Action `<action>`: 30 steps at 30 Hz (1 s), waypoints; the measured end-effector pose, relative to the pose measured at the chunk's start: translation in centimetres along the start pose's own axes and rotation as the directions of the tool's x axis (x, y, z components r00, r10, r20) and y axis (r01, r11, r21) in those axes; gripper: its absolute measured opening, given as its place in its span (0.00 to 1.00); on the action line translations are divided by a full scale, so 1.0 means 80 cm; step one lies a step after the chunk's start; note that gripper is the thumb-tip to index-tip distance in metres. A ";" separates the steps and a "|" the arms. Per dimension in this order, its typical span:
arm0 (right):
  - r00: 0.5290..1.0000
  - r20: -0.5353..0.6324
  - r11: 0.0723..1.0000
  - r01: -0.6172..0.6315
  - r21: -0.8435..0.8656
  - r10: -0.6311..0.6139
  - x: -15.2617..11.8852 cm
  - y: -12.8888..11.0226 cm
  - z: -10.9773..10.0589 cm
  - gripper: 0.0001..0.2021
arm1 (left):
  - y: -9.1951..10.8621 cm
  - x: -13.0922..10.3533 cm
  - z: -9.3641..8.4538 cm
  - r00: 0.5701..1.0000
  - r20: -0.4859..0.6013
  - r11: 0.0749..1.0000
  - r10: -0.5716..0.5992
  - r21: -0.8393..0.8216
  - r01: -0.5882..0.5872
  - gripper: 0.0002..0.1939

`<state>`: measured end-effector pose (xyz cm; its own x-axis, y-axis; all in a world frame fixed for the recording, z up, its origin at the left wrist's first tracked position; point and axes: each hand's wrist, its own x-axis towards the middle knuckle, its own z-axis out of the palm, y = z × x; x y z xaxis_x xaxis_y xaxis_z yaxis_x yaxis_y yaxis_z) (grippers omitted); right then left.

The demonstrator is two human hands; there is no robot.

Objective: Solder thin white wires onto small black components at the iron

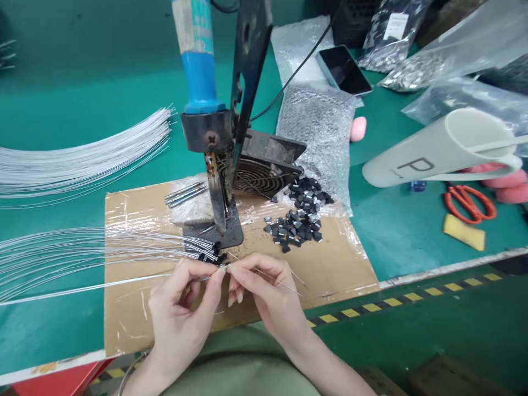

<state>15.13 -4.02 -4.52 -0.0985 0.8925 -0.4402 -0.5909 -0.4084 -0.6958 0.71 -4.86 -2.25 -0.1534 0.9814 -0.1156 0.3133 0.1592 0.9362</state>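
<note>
A smooth green desk (388, 236) spreads across the scene, its near edge pale and worn, with black-and-yellow striped tape (412, 297) running below it on the right. On its near middle lies a flat brown cardboard sheet (338, 269) under shiny clear film. Over the sheet's near part the left hand (183, 308) and right hand (268, 291) meet, fingertips pinched together; the tiny part between them is too small to tell. A thin white wire (132, 280) runs from the left side into the left hand, and thin silvery strands (291, 289) pass through the right hand's grip. Just beyond, white wires with black ends (61, 250) fan leftward, and a thick bundle of loose white wires (103, 154) lies farther left. A blue-handled soldering iron (202, 82) points down in a dark metal stand (251, 60), near a black round-grilled fan (259, 176). Small black rectangular pieces (299, 220) are heaped right of it, partly on clear bubble wrap (322, 132). Far right are a dark-screened phone (345, 70), a tall white mug (437, 148), orange-red-handled scissors (470, 203) and a yellow sponge (464, 232).
</note>
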 end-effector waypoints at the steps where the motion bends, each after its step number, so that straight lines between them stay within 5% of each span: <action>1: 1.000 -0.012 1.000 -0.002 0.010 0.002 0.000 0.001 0.002 0.10 | 0.000 0.000 0.001 1.000 -0.005 1.000 0.001 0.004 -0.001 0.05; 13: 0.995 -0.083 0.993 0.066 0.099 -0.058 -0.006 0.020 0.009 0.07 | 0.010 -0.001 0.013 0.996 -0.044 0.990 -0.077 -0.118 0.072 0.05; 20: 0.978 -0.039 0.962 0.196 -0.188 -0.207 -0.007 0.011 -0.011 0.06 | 0.010 0.003 0.009 0.991 -0.081 0.992 -0.108 -0.069 0.102 0.04; 22: 0.911 -0.101 0.841 0.322 -0.435 -0.401 -0.003 -0.007 -0.027 0.05 | 0.010 0.005 0.007 0.989 -0.091 0.992 -0.118 -0.055 0.114 0.03; 26: 0.734 0.057 0.298 0.344 -0.891 -0.676 0.017 -0.044 -0.062 0.06 | 0.008 0.007 0.003 0.988 -0.065 0.987 -0.140 -0.084 0.134 0.02; 30: 0.722 0.308 -0.120 0.301 -0.946 -0.620 0.037 -0.058 -0.078 0.04 | 0.005 0.006 0.001 0.991 -0.053 0.992 -0.122 -0.044 0.120 0.03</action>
<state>22.59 -0.67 -6.13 0.0483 0.9563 0.2884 0.7990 0.1363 -0.5856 0.81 -4.28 -1.97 -0.2399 0.9475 -0.2115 0.2507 0.2709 0.9294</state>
